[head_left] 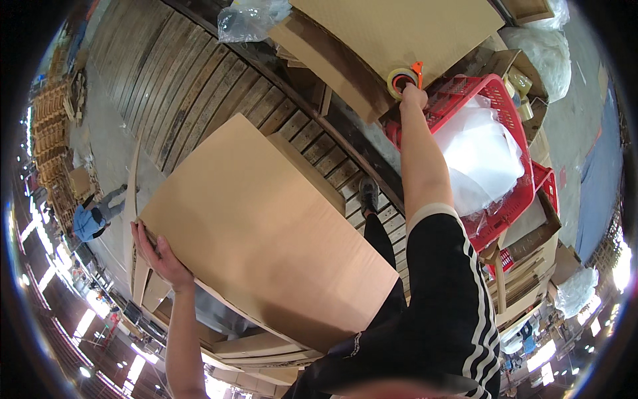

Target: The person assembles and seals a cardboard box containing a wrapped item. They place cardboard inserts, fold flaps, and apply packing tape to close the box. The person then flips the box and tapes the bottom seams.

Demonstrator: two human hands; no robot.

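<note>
left hand: the left hand (161,258) grips the far left edge of a large flat brown cardboard box (256,229), fingers curled over the rim, palm pressed to its side; closed on the cardboard.
right hand: the right hand (413,98) is stretched out ahead, closed around a roll of clear packing tape in an orange-handled dispenser (403,79); the fingers hide most of the handle.
cardboard box: it lies broad side up, tilted, in front of the person's body, between the two arms, over the wooden floor; one folded flap shows along its upper right edge.
tape roll: it sits against the edge of another flat sheet of brown cardboard (392,36), just above the rim of the red basket; whether it rests on that sheet cannot be told.
red basket: a red plastic mesh basket (505,100) stands to the right of the outstretched arm, filled with crumpled clear plastic wrap (482,156).
floor: dark wooden planks (179,80) run under the box.
clothing: black sleeve with white stripes (458,292) on the right arm; a dark shoe (369,193) shows on the planks.
surroundings: stacked cardboard boxes (531,266) at right; another person in blue (90,219) crouches far off at left.
</note>
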